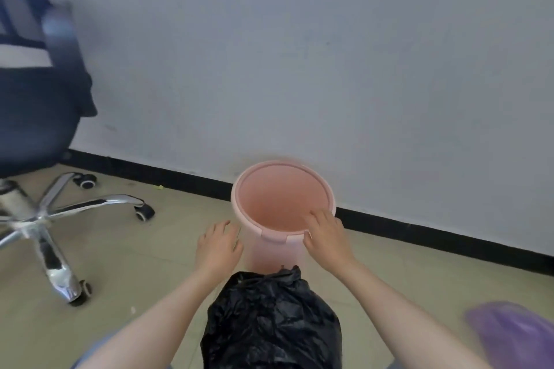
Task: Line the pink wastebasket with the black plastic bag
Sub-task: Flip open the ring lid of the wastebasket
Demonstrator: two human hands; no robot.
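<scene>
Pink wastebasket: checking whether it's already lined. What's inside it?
The pink wastebasket shows bare pink walls, no liner; right hand covers part of the near rim. Black plastic bag lies outside, in front.

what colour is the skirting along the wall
Black skirting, clearest in the head view.

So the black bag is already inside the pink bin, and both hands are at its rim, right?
Not quite. The head view shows the black bag lying crumpled on the floor in front of the pink bin, whose inside is bare. Only the right hand touches the rim.
</scene>
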